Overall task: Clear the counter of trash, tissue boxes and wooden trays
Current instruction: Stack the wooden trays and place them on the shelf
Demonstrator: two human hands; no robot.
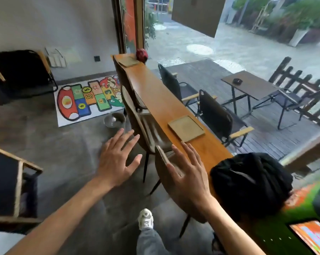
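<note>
A long narrow wooden counter (155,96) runs along the window. A square wooden tray (186,128) lies flat on it near me, and a second wooden tray (128,62) lies at the far end beside a dark red round object (142,55). My right hand (187,173) hovers open with fingers spread, just short of the near tray, over a chair back. My left hand (118,158) is open too, fingers apart, above the floor left of the chairs. Neither hand holds anything.
Brown chairs (148,129) stand tucked against the counter's left side. A black bag (251,183) sits on the counter's near end at the right. A grey bin (115,120) stands on the floor beyond my left hand. A colourful hopscotch mat (89,100) lies farther back.
</note>
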